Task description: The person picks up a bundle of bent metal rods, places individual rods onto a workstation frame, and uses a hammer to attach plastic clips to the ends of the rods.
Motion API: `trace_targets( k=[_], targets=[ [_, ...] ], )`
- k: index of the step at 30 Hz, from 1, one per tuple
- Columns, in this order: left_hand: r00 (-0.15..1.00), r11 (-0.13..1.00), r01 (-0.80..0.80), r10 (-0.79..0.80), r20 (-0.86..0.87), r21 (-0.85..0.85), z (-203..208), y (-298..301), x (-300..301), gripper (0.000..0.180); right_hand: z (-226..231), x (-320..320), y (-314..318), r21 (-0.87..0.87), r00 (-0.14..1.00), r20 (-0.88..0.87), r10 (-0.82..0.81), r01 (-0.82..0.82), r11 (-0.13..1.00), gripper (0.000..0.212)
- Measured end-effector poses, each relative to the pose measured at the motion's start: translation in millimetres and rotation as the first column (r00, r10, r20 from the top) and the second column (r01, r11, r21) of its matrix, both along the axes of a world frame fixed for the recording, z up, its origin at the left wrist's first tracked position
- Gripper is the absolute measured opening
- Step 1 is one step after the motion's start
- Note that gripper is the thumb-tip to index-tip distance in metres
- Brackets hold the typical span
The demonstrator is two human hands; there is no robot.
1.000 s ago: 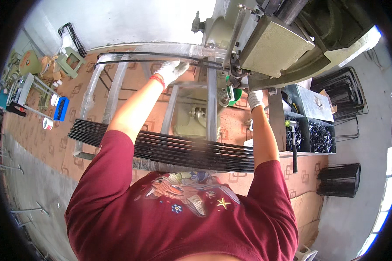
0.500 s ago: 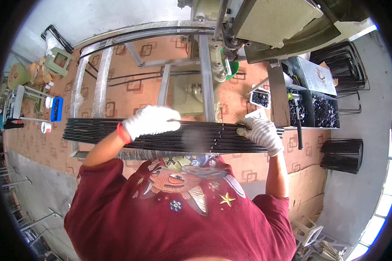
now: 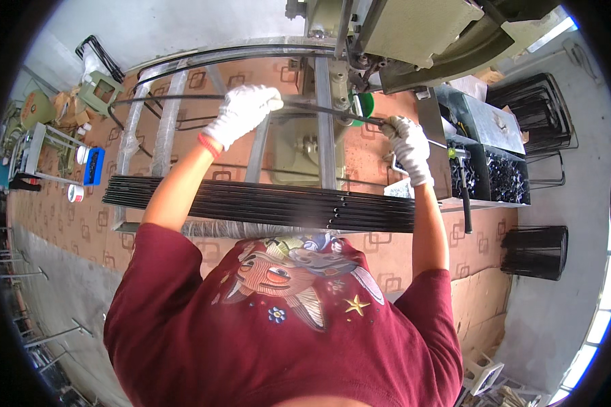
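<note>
Both my hands wear white knit gloves. A thin black metal rod (image 3: 326, 108) with a bent left end is raised above the metal rack (image 3: 324, 146). My left hand (image 3: 243, 114) is closed around it left of the middle. Near its right end, my right hand (image 3: 409, 146) grips the same rod. Below my hands, closer to my body, a bundle of similar black rods (image 3: 265, 203) lies side by side across the rack. Another long black length runs behind my left forearm; whether it belongs to the held rod I cannot tell.
A large green-grey machine (image 3: 441, 34) stands at the far right. Beside it are metal bins of small black parts (image 3: 506, 178) and a hammer (image 3: 465, 193). Bent black frames (image 3: 533, 112) lean on the right wall. A blue tray (image 3: 94, 167) sits at the left.
Both hands have moved up and away from the bundle on the rack. One black rod has come up with them, out of the bundle.
</note>
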State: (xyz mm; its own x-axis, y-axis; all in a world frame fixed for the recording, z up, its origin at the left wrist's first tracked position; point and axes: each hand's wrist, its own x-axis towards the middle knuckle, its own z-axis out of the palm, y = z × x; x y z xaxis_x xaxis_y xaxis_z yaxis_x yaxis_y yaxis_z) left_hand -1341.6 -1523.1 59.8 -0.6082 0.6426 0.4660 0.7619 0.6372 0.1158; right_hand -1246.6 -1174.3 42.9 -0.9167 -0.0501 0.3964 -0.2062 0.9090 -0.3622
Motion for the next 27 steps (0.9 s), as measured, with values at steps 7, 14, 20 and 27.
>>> trace_targets(
  k=[7, 14, 20, 27],
  targets=[
    [0.993, 0.999, -0.011, 0.007, 0.12, 0.036, -2, 13, -36, 0.022, -9, -25, 7, -0.071, 0.989, -0.148, -0.019, 0.009, 0.997, 0.01],
    [0.947, 0.99, -0.136, 0.136, 0.291, -0.022, -11, 12, -43, 0.027, -3, -36, 4, 0.089, 0.975, -0.221, -0.004, 0.024, 0.996, 0.01],
    [0.95, 0.986, -0.16, 0.14, 0.279, 0.049, -27, 3, -42, 0.029, -2, -41, -2, 0.099, 0.977, -0.213, -0.006, 0.027, 0.995, 0.01],
    [0.953, 0.987, -0.14, 0.113, 0.28, 0.078, -23, 6, -32, 0.027, 3, -31, -1, 0.119, 0.983, -0.184, 0.016, 0.006, 0.993, 0.01]
  ],
)
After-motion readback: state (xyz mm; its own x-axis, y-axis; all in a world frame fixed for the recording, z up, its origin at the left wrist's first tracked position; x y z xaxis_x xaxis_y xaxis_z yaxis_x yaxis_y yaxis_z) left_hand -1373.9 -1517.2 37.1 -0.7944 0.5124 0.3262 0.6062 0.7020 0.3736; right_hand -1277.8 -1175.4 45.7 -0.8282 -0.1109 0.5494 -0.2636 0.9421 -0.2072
